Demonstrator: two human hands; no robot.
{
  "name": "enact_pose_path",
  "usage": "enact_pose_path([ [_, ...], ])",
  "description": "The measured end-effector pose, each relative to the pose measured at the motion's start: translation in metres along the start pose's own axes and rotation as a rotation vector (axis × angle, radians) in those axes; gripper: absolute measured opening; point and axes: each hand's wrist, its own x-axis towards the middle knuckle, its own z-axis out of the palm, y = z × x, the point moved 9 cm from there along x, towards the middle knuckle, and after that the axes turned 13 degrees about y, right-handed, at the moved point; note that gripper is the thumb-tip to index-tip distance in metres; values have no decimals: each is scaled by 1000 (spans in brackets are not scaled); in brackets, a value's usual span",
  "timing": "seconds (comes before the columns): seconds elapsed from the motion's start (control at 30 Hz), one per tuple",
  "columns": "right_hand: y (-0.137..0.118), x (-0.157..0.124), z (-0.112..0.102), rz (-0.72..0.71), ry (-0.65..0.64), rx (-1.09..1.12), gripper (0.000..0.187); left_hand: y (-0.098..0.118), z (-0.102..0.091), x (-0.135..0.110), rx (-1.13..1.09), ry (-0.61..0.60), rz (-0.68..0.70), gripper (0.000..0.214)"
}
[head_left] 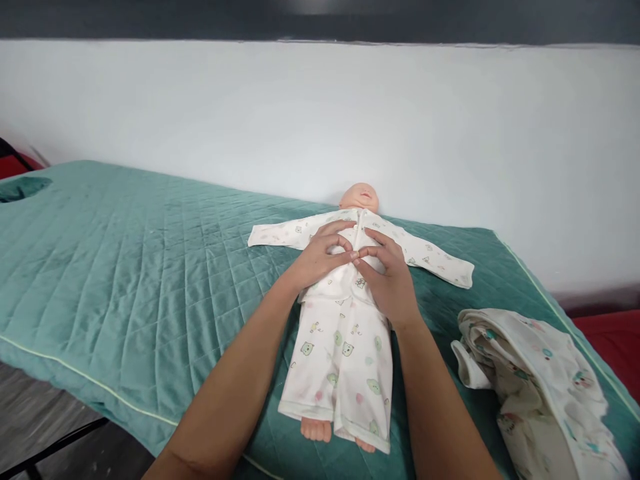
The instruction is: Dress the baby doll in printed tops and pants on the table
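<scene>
A baby doll point(361, 195) lies on its back, its head toward the wall. It wears a white printed top point(330, 287) with long sleeves spread to both sides, and matching trousers point(340, 360) with the toes showing below. My left hand point(324, 252) and my right hand point(387, 270) meet at the middle of the top's front opening. Thumbs and index fingers of both hands pinch the front edges there, with the other fingers resting on the chest. Whatever fastener sits between the fingertips is mostly hidden.
The doll lies on a quilted green cover point(150, 267) over a bed or table. At the right is a bunched white printed cloth point(545, 380). A white wall point(200, 113) stands behind. Red items point(610, 343) show at both sides.
</scene>
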Motion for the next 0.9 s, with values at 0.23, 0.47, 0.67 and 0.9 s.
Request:
enact_pose_path([
  [0.23,0,-1,-1,-3,10,-3,9,2,3,-1,24,49,-70,15],
  [0.47,-2,0,2,-52,0,-29,8,3,3,-1,-27,42,-107,14],
  [0.67,2,1,1,10,10,2,8,0,2,0,-58,-19,-85,15],
  [0.9,5,2,0,74,41,30,8,0,2,-1,-55,-48,-74,18],
])
